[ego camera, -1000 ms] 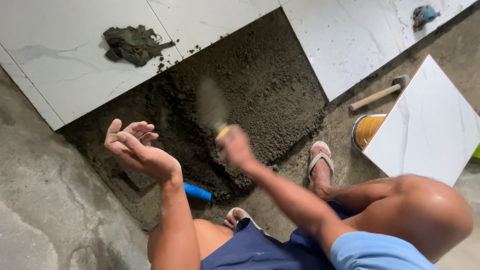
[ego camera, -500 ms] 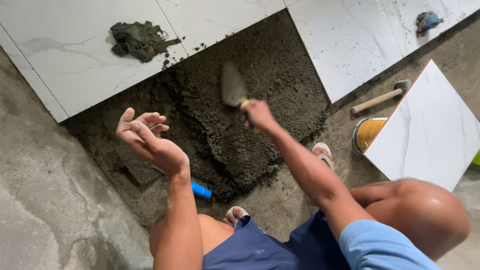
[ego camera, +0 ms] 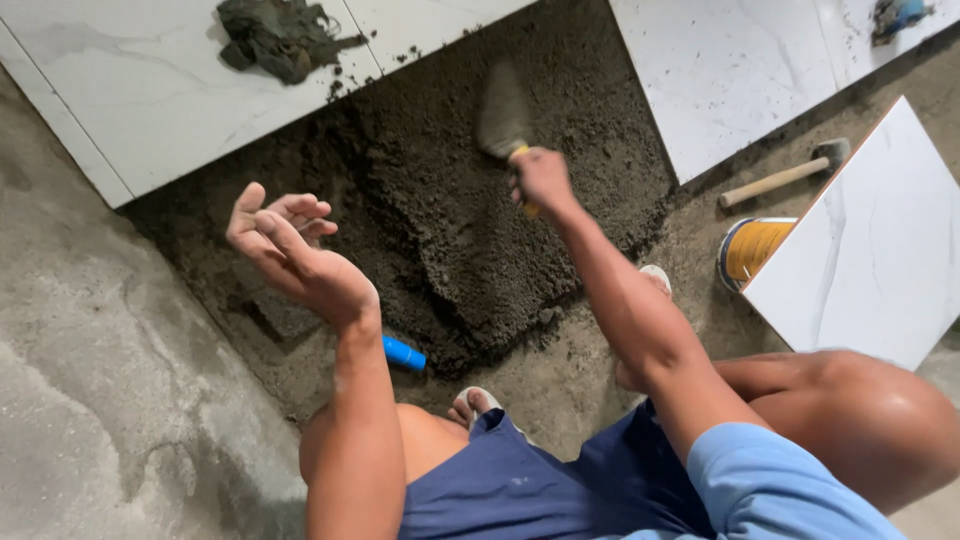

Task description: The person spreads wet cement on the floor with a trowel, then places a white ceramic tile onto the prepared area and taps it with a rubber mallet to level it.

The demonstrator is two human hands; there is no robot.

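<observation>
At the upper middle of the frame, our right hand grips a trowel over the dark mortar bed. Our left hand hangs empty at centre left, fingers loosely curled. A hammer lies at right.

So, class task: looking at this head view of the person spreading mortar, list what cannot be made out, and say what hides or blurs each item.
- Trowel: blade blurred by motion; the right hand covers its handle.
- Blue object: mostly hidden behind the left forearm; its kind is unclear.
- Container: partly covered by the loose tile.
- Blue item: cut off by the top edge.
- Hammer: head small and dim.
- Left hand: empty.
</observation>
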